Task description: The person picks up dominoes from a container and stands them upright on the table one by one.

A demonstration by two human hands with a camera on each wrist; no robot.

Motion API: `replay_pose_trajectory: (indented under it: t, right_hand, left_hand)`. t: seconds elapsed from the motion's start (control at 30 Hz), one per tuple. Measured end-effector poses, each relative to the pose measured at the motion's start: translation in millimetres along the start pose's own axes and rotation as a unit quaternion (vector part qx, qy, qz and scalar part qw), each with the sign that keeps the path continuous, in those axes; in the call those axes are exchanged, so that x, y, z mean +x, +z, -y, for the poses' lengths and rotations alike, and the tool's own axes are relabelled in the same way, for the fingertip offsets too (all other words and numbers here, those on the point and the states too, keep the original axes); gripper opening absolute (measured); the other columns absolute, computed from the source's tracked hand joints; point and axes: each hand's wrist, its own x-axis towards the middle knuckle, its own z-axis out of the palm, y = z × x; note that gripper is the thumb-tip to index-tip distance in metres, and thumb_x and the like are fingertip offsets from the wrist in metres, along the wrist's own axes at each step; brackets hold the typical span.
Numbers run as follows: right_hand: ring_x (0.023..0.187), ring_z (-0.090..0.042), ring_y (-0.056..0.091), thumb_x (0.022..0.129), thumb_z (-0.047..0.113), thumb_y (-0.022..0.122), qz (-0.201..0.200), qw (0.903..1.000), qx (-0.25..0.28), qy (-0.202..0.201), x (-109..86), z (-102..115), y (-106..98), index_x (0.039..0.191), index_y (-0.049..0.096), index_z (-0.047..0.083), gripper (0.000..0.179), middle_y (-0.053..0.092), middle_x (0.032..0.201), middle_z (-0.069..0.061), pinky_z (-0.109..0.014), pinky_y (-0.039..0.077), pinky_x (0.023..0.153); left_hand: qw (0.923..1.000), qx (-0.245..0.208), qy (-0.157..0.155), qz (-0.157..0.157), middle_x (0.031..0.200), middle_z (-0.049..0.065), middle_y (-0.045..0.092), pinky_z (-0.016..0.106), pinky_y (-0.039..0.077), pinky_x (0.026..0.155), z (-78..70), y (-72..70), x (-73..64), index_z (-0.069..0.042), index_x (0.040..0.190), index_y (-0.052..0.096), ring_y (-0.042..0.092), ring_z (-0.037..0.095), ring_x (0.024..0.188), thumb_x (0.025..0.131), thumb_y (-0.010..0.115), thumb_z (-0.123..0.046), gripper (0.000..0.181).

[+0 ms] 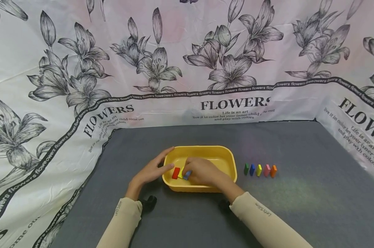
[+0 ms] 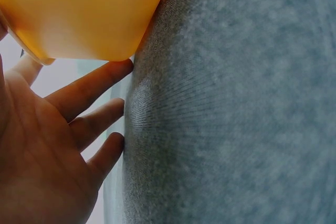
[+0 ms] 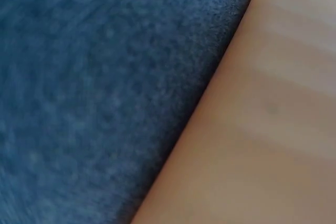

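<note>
A yellow plastic tub (image 1: 202, 188) stands on the dark grey table. My left hand (image 1: 152, 170) touches its left side, the thumb at the near rim and the forefinger at the far left corner. Spread, fairly straight fingers (image 2: 86, 90) reach under and beside the tub wall in the left wrist view. Inside the tub, my right hand (image 1: 202, 171) bends its fingers down and pinches a small blue block (image 1: 187, 175), whose upper part is hidden. Beside it lie a yellow block (image 1: 180, 173) and a red block (image 1: 175, 173). Mostly bare skin fills one side of the right wrist view.
Right of the tub, small blocks stand upright in a row: green (image 1: 246, 168), blue (image 1: 252, 169), yellow (image 1: 259, 170), pink (image 1: 266, 170) and orange (image 1: 273, 171). A flower-printed cloth (image 1: 187, 113) rises along the table's back and sides.
</note>
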Motion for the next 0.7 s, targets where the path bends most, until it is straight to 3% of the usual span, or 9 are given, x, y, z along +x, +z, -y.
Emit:
replay_pose_trajectory:
  t: [0.7]
  right_hand:
    - [0.081,-0.010,0.057,0.087,0.012,0.080,0.030,0.9990,-0.032,0.009,-0.8,5.0,-2.5,0.098,0.079,0.019,0.014,0.068,0.095,0.004,-0.027,0.054,0.081]
  left_hand:
    - [1.0000,0.000,-0.005,-0.002,0.168,-0.005,0.028,0.067,0.026,0.121,-0.7,0.7,-0.5,-0.049,0.157,0.027,0.033,0.034,0.153,0.100,0.061,-0.042,0.067]
